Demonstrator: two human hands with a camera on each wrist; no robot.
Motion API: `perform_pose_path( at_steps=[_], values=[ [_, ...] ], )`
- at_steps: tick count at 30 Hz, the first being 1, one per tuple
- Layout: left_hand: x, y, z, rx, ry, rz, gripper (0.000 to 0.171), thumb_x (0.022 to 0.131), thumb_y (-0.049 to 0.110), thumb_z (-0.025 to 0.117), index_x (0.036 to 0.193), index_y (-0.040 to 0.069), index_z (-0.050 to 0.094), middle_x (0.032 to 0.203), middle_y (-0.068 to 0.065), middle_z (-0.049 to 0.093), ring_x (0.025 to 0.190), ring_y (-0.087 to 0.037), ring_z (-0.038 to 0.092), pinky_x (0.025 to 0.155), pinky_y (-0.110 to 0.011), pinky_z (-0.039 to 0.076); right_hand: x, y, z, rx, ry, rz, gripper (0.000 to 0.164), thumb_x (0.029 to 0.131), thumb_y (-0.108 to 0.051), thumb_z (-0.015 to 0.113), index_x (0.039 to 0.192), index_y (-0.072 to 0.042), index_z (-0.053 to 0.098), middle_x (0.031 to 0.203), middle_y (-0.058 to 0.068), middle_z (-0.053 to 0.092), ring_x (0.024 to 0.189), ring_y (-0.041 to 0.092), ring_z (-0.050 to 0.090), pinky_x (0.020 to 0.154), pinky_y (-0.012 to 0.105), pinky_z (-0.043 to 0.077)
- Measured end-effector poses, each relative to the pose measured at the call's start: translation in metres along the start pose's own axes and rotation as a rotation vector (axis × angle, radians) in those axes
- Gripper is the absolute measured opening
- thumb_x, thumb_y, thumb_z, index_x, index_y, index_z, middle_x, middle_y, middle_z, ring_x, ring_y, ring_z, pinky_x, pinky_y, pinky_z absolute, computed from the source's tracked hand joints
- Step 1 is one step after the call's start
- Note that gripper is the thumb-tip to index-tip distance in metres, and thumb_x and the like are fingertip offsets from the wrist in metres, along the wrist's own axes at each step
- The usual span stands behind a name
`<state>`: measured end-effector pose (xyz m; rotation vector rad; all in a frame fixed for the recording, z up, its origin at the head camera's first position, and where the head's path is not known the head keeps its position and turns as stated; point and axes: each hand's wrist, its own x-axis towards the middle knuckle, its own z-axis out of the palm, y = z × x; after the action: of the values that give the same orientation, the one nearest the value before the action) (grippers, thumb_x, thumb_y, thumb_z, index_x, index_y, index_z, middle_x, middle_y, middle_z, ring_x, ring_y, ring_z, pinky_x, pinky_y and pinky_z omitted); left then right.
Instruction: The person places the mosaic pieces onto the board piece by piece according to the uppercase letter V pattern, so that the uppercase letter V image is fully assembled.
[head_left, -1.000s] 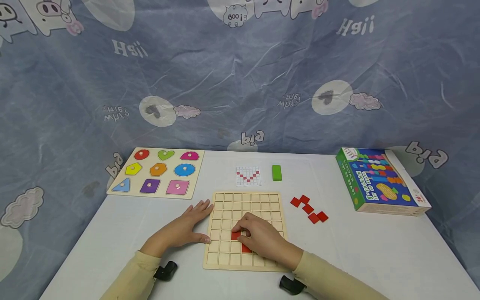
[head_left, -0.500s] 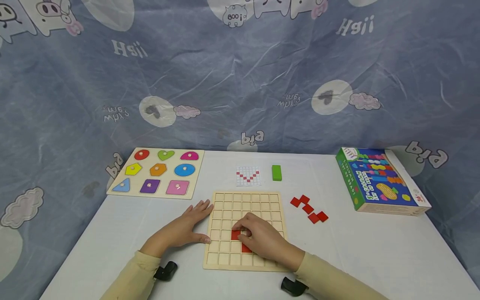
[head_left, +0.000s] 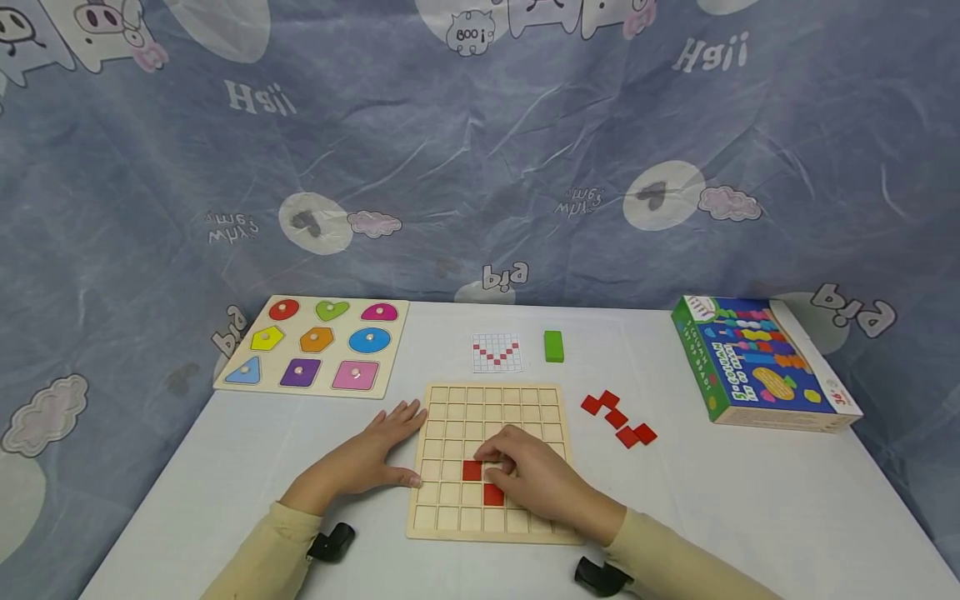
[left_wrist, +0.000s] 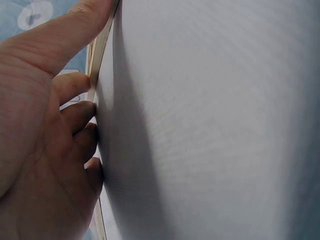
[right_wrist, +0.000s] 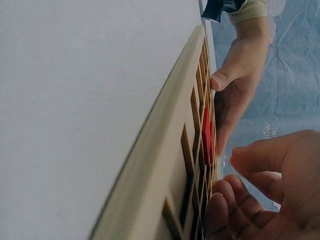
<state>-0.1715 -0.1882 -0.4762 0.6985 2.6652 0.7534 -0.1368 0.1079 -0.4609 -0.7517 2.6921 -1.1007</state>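
A wooden grid board [head_left: 454, 432] lies on the white table, with one red square tile [head_left: 472, 471] in a cell and another red tile [head_left: 493, 495] one cell right and one nearer. My left hand [head_left: 371, 454] rests at the board's left edge, thumb and fingertips against the rim; the left wrist view shows its spread fingers [left_wrist: 77, 117] along that edge. Just right of the upper tile, my right hand [head_left: 536, 475] hovers over the grid with bent fingers. In the right wrist view its thumb [right_wrist: 257, 155] and fingers stand apart with nothing between them.
Several loose red tiles [head_left: 617, 418] lie right of the board. Behind it are a pattern card [head_left: 497, 352] with a red V and a green block [head_left: 553, 347]. A shape puzzle [head_left: 311, 346] sits back left, a blue-green box [head_left: 765, 362] back right.
My right hand has let go of the upper red tile and shifted slightly right, uncovering both tiles. The left hand has stayed in place.
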Motion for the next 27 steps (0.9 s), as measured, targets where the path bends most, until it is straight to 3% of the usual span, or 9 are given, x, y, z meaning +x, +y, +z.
perform_pose_path(
  at_steps=[27],
  values=[
    [-0.002, 0.0, 0.0, 0.009, -0.01, -0.003, 0.105, 0.077, 0.05, 0.085, 0.161, 0.015, 0.032, 0.169, -0.007, 0.019, 0.156, -0.03, 0.011, 0.127, -0.049, 0.008, -0.033, 0.025, -0.032, -0.035, 0.086, 0.072, 0.018, 0.093, -0.012, 0.072, 0.108, -0.021, 0.073, 0.093, -0.015, 0.061, 0.078, 0.003, 0.054, 0.069, 0.021, 0.051]
  ],
)
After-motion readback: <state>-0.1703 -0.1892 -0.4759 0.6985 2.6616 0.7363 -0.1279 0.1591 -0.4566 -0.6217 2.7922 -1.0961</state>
